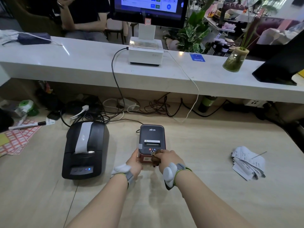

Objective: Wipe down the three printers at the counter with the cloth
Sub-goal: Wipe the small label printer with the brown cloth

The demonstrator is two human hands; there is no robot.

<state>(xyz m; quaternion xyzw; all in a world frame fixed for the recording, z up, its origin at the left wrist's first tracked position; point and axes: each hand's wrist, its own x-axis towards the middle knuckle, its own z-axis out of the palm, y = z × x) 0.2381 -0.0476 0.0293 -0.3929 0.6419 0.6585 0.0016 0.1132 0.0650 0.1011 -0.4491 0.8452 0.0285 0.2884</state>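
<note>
Right hand (166, 156) grips crumpled brown cloth (155, 159) | left hand (134, 162) holds boxy printer (152, 139)

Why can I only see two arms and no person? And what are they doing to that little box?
The camera sits on the person's head and looks down, so only their own arms show. The left hand holds the side of the small printer, which stands on the wooden desk. The right hand holds a brown cloth against the printer's front to wipe it. To the left stands a bigger black printer, and a white printer sits up on the higher counter. A pile of receipts lies on the right, and sticker sheets and a marker pen lie far left.
</note>
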